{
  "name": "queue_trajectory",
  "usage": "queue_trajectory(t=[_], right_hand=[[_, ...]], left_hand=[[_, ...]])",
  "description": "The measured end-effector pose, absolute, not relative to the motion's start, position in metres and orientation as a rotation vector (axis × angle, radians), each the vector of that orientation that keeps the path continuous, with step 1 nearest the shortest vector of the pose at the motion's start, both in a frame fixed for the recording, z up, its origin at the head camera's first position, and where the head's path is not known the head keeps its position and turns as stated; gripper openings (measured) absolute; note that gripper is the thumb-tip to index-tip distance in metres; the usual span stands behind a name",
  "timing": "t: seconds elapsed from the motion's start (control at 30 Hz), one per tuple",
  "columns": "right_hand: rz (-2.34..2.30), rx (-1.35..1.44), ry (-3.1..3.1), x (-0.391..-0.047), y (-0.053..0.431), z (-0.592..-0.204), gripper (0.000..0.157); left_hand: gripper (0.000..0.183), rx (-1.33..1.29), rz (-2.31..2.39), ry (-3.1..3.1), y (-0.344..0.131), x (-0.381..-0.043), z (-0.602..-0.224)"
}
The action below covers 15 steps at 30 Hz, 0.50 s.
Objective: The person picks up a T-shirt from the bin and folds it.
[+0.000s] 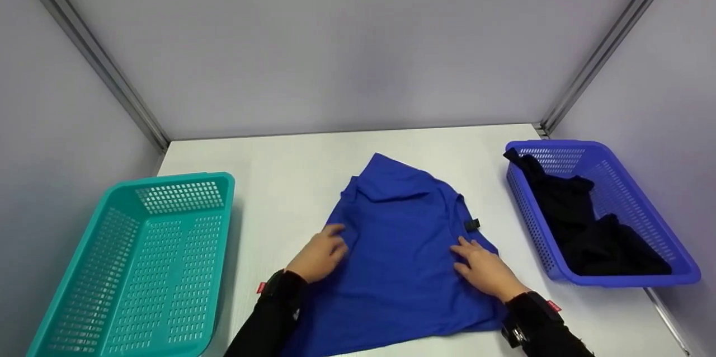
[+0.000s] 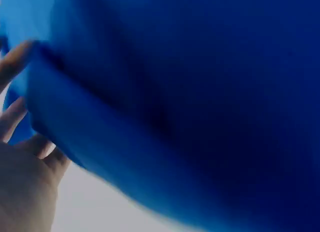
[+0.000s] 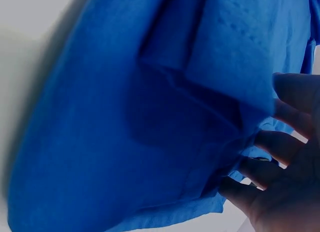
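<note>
A blue shirt [image 1: 403, 245] lies spread on the white table, its upper end uneven and folded over. At its left edge my left hand [image 1: 318, 253] touches the cloth with loosely bent fingers. In the left wrist view the left fingers [image 2: 17, 114] are spread along the cloth's edge. My right hand [image 1: 485, 268] rests on the shirt's right side, fingers apart. The right wrist view has the right fingers [image 3: 280, 147] beside a folded-over layer of the cloth. A small black tag [image 1: 472, 225] sticks out at the right edge, just beyond the right fingertips.
To the left stands a green perforated basket [image 1: 224, 222] with nothing in it. A purple basket [image 1: 685, 273] at the right holds black cloth [image 1: 582, 228], part of which hangs over its rim. Grey panels [image 1: 358, 43] enclose the white table [image 1: 279, 178] at the back and sides.
</note>
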State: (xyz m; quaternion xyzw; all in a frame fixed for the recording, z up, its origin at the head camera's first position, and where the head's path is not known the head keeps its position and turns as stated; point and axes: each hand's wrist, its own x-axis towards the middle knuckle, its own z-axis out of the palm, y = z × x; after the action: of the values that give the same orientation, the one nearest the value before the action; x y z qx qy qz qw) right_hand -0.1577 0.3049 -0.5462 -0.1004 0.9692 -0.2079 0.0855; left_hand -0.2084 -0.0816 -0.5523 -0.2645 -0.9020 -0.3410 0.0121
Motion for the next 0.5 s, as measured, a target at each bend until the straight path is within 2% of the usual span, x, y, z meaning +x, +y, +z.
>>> queue_trajectory(t=[0.07,0.17,0.27,0.4,0.5], right_hand=[[-0.637,-0.307,2.886,-0.157,0.306,-0.546,0.041],[-0.645,-0.304,2.887,-0.157,0.306,-0.546,0.040],[-0.631,-0.303,2.894,-0.157,0.306,-0.546,0.039],[-0.624,-0.307,2.900,-0.158,0.306,-0.546,0.039],[-0.640,-0.302,2.892,-0.159,0.306,-0.546,0.040]], left_hand=[[0.012,-0.592,-1.169,-2.832,-0.077,-0.209,-0.554],[0.041,-0.295,-1.105,-2.924,-0.074,-0.209,-0.559],[0.061,-0.335,-0.865,-2.981,-0.070,-0.208,-0.563],[0.062,-0.448,-0.727,-2.953,-0.059,-0.203,-0.566],[0.059,-0.401,-0.900,-3.000,-0.053,-0.201,-0.563]])
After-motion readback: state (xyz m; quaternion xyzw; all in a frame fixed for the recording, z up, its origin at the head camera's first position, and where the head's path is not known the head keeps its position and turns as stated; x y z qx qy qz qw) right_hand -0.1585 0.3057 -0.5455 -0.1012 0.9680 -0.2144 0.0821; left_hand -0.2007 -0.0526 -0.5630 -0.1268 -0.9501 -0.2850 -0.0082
